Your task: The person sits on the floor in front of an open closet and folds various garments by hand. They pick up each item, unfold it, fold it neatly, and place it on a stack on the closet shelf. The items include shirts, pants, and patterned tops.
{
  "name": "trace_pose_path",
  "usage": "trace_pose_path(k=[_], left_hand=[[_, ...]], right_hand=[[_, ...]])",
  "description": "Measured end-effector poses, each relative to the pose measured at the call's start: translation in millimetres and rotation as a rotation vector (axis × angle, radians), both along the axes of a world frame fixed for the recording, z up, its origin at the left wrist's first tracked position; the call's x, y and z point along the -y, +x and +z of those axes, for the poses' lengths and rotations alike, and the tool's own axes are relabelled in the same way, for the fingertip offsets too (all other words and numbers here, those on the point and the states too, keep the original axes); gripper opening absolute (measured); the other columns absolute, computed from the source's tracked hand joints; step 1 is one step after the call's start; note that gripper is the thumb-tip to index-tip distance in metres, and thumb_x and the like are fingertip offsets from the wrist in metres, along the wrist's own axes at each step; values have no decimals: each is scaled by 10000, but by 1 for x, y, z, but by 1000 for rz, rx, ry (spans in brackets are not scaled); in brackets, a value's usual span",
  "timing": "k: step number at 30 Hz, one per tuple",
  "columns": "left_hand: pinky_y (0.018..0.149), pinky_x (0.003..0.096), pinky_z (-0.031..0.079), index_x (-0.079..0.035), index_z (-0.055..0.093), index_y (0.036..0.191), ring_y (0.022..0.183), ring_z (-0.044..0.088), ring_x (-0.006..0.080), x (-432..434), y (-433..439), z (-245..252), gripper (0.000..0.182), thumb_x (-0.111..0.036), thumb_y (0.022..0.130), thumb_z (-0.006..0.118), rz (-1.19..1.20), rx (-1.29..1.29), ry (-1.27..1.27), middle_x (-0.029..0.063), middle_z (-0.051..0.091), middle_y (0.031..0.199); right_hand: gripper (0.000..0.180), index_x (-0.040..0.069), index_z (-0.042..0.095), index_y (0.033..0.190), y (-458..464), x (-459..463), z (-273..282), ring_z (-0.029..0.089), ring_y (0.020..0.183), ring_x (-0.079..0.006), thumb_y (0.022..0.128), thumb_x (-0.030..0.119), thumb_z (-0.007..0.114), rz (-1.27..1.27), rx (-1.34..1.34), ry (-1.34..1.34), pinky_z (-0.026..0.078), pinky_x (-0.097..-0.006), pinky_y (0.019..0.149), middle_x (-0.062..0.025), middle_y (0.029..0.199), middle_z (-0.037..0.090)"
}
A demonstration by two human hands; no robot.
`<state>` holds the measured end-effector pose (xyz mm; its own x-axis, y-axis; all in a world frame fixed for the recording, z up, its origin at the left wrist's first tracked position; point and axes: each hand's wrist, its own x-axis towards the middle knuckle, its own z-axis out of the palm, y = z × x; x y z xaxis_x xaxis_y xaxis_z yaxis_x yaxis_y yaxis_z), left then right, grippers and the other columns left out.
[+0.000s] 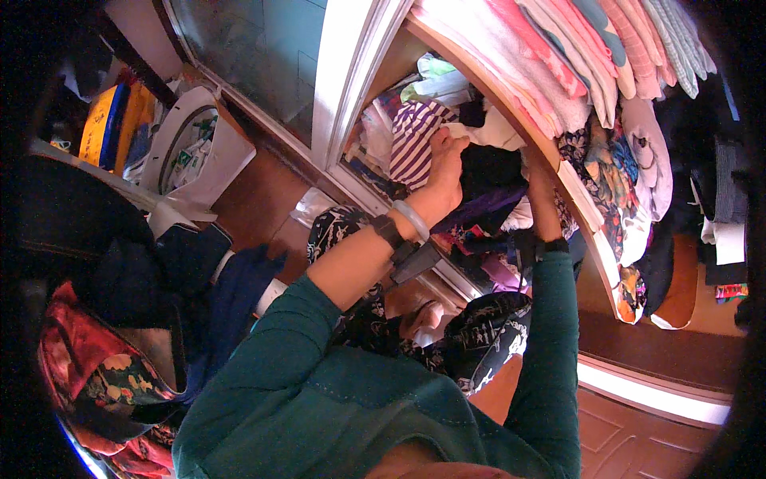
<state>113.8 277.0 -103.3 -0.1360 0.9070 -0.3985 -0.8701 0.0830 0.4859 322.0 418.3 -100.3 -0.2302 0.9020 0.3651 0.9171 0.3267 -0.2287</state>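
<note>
My left hand, with a pale bangle and a dark strap at the wrist, reaches into a low wardrobe compartment. Its bent fingers touch a white cloth beside a black garment; whether they grip it is unclear. Left of that hand lies a purple-and-white striped garment. My right hand is in the same compartment, right of the black garment, its fingers mostly hidden by the shelf edge. Dark purple cloth hangs below the black garment.
A curved wooden shelf bearing folded pink and white textiles overhangs the compartment. A white sliding-door frame borders its left side. A white bin stands at left, with dark clothing and a red floral bag nearer me.
</note>
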Motion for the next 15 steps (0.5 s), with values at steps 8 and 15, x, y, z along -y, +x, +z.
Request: trace_pose_path(k=[8, 15], left_hand=[[953, 459, 503, -218, 335, 1432, 1196, 563, 248, -10, 28, -42, 685, -604, 918, 573, -84, 419, 262, 33, 555, 1293], [966, 565, 459, -254, 328, 1443, 1269, 504, 227, 8, 39, -48, 471, -431, 1020, 437, -159, 287, 103, 26, 498, 1385]], right_hand=[[443, 9, 563, 1306, -26, 134, 15, 570, 1241, -324, 865, 10, 600, 491, -312, -232, 417, -384, 1070, -195, 1308, 604], [455, 7, 453, 1386, -31, 172, 46, 560, 1206, -257, 973, 181, 525, 217, -480, -476, 416, -359, 1034, -184, 1266, 599]])
